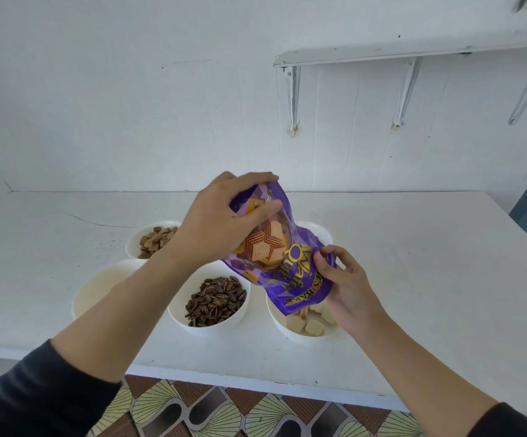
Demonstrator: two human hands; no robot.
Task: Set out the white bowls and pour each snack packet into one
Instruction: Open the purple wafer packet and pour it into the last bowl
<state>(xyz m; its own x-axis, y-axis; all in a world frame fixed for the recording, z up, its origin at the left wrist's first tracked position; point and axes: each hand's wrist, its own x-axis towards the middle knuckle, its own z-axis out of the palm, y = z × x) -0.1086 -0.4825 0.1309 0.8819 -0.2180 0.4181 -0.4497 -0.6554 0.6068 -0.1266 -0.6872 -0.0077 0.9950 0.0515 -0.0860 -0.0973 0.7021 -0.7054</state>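
A purple wafer packet [282,260] hangs upside down over the front right white bowl [279,323], which holds pale wafer cubes [306,324]. My left hand [221,222] grips the packet's raised bottom end. My right hand [344,282] pinches its lower edge near the mouth. A bowl of striped sunflower seeds [215,299] stands in the front middle. Behind it to the left, a bowl [133,244] holds brown snack pieces. My left forearm partly covers a bowl at the front left [95,291]. Another bowl [323,233] shows behind the packet, its contents hidden.
The bowls stand on a white table [413,279] against a white wall. A white bracket shelf [413,55] hangs at the upper right. Patterned floor tiles [224,411] show below the table's front edge.
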